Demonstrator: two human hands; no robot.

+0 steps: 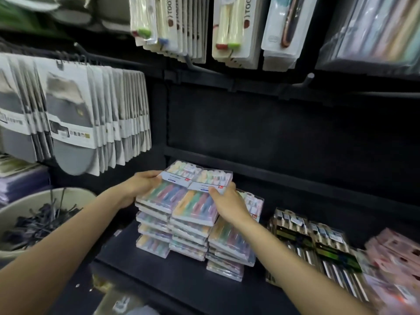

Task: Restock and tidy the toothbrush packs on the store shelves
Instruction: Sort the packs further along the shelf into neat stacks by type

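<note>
Clear-cased toothbrush packs (181, 198) (both hands holding) lie lengthwise, heads rearward.

The toothbrush packs (181, 201) stacked at the centre are clear, glossy plastic boxes, each crossed by a white paper label; the brushes inside look like smooth pastel plastic. The shelf (181, 276) under them is matt black, faintly grainy, and the back wall behind it is the same dull black. At ten o'clock hang grey cloths (70, 123), soft and matt, wrapped in white card sleeves. At twelve o'clock the hanging packs (234, 30) are cream card under shiny clear blisters. The bowl (13, 210) at eight o'clock is smooth, pale, matt plastic holding dark metal hooks (38, 221). At four o'clock lie glossy pink packets (395, 253).
</note>
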